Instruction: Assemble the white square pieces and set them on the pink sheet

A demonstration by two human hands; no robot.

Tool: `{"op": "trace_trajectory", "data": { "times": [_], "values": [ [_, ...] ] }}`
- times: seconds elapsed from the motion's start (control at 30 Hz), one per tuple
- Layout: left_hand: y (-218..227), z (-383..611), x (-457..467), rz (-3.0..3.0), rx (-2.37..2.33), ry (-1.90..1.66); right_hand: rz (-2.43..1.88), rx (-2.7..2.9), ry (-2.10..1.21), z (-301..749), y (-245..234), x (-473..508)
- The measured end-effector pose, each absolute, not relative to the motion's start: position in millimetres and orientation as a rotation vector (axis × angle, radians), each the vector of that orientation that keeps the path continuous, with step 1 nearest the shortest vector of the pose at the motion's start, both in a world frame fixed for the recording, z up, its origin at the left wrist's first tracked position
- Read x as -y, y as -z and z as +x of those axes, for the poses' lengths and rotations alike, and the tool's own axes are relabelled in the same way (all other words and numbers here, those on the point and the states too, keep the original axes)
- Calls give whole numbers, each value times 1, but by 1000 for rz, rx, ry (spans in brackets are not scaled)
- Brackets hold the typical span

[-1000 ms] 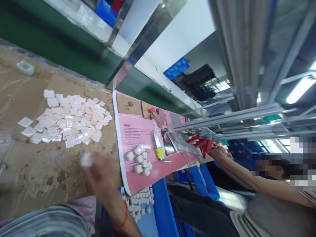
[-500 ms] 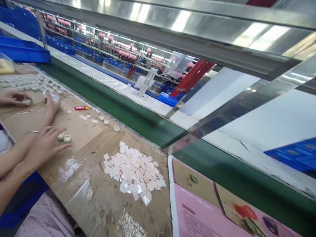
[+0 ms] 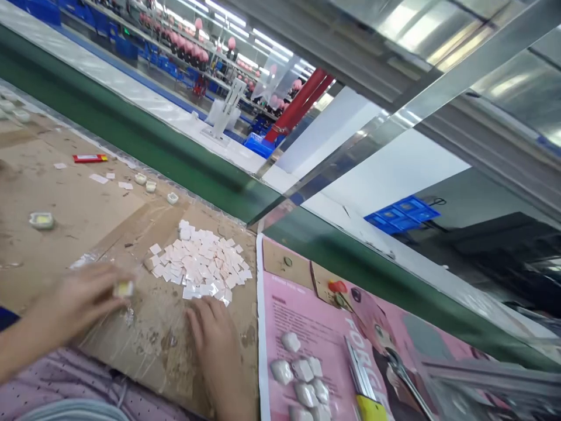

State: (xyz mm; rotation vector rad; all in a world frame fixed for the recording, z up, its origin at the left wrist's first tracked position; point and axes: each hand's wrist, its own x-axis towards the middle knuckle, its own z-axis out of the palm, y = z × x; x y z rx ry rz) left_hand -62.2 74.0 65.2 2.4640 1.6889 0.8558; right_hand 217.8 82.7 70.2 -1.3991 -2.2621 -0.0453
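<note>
Lit by ceiling tubes [image 3: 225, 14], a stained worktop [image 3: 39, 257] is heaped with pale square slips [image 3: 202, 257], met by the bent right hand [image 3: 220, 339] (any pinch cannot be told). Left of them, a blurred yellow-centred block [image 3: 124, 289] is pinched by the left hand [image 3: 85, 297]; the lowest white lumps [image 3: 300, 414] are cut off

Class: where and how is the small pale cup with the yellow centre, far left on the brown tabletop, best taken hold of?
Probably best: pinch two opposite outer sides of the small pale cup, coming from above. It sits level, nothing touching its visible sides, with its yellow centre facing up, so a side grip should avoid that centre.
</note>
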Motion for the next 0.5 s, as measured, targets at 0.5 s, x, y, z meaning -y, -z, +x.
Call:
{"op": "trace_trajectory", "data": {
  "times": [0.5],
  "values": [
    [-28, -3, -45, 2373, -1388, -789, -1508, 2374, 314, 198, -46, -84]
  ]
}}
